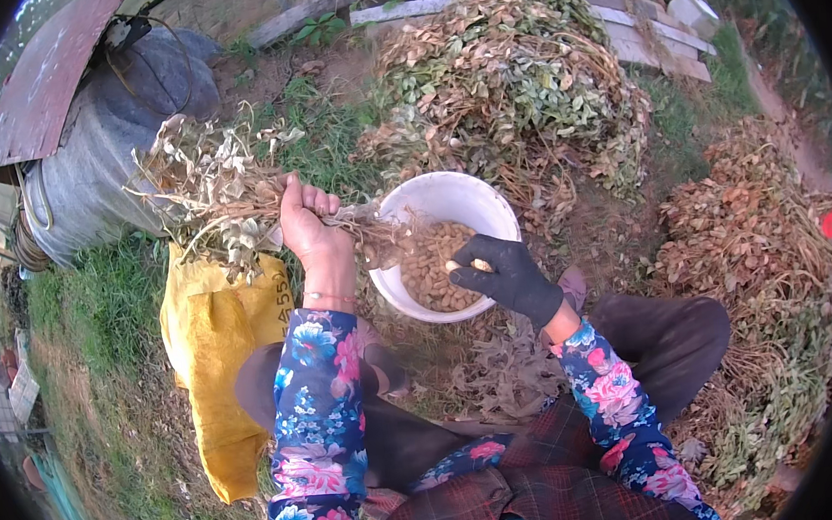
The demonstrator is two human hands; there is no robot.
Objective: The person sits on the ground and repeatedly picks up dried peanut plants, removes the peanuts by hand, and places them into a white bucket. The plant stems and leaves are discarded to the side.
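Observation:
My bare left hand (pixel 316 227) grips the stems of a bunch of dried peanut plants (pixel 216 191). The leafy ends stick out to the left, while the roots reach over the rim of a white plastic bucket (pixel 481 200). Inside the bucket lies a heap of unshelled peanuts (pixel 435 266). My right hand (pixel 509 275), in a dark glove, is above the right side of the bucket. Between its thumb and fingers are pale peanut pods (pixel 481 264), partly hidden by the glove.
A yellow woven sack (pixel 223 370) lies left of my knee. Beyond the bucket rises a large heap of peanut plants (pixel 512 84); another plant pile (pixel 736 235) spreads along the right. A grey tarp-covered mound (pixel 124 136) stands at upper left, and wooden boards (pixel 411 9) edge the back.

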